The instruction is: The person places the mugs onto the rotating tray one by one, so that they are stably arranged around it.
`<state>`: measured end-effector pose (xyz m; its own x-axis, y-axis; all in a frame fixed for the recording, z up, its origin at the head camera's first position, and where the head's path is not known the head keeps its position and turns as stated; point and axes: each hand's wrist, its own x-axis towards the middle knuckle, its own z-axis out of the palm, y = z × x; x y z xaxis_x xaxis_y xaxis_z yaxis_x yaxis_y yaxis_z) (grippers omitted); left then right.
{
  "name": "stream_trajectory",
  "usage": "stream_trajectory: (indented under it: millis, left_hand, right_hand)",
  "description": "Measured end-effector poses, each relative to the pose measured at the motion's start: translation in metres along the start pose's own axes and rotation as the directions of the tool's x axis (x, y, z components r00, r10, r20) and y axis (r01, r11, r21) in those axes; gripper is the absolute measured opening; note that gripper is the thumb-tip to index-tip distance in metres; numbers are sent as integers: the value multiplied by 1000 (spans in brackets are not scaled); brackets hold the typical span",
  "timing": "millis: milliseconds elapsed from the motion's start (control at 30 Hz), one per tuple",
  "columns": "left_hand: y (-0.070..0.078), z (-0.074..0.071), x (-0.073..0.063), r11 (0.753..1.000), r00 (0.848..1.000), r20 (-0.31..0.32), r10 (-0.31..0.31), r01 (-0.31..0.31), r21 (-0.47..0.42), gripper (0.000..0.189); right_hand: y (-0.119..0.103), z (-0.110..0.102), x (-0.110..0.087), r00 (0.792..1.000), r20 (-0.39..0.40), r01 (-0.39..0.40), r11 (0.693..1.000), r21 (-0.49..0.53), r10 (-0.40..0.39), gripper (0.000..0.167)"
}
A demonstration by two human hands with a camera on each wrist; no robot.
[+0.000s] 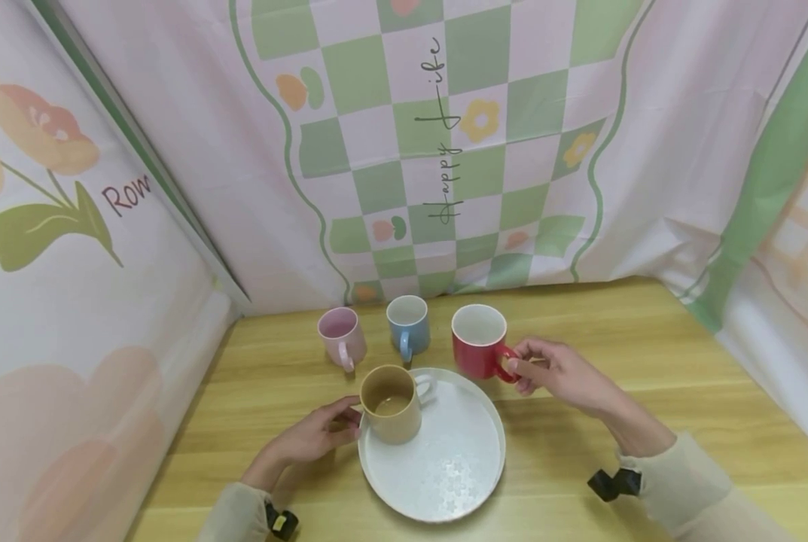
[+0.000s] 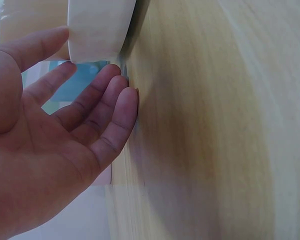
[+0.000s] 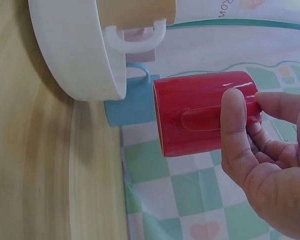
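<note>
By its handle, my right hand pinches a red mug with a white inside; the right wrist view shows the mug held above the table. A round white tray lies in front of me, and a tan mug with a white handle stands upright on its left part. My left hand is at the tray's left rim. In the left wrist view its fingers are loosely bent and the thumb tip meets the tray's side; nothing is in its grasp.
Behind the tray stand a pink mug and a light blue mug, handles toward me. The wooden table ends at a printed cloth at the back. More cloth hangs at the left side.
</note>
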<state>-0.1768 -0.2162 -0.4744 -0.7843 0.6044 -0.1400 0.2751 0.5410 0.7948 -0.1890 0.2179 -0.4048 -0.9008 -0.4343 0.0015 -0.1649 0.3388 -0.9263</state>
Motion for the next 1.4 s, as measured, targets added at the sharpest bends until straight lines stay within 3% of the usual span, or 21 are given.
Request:
stream_trajectory:
  millis: [400, 1033, 1400]
  left_hand:
    - [4, 0, -1, 999, 1000, -1, 23, -23, -29, 55]
    - [1, 0, 0, 1000, 1000, -4, -5, 5, -1, 54]
    - [0, 0, 0, 1000, 1000, -3, -15, 15, -3, 54]
  right_hand:
    - [1, 10, -6, 995, 71, 63, 998, 28, -64, 27]
    - [6, 24, -6, 975, 172, 129, 990, 55, -137, 20]
    - [11, 33, -7, 961, 234, 128, 988, 86, -145, 20]
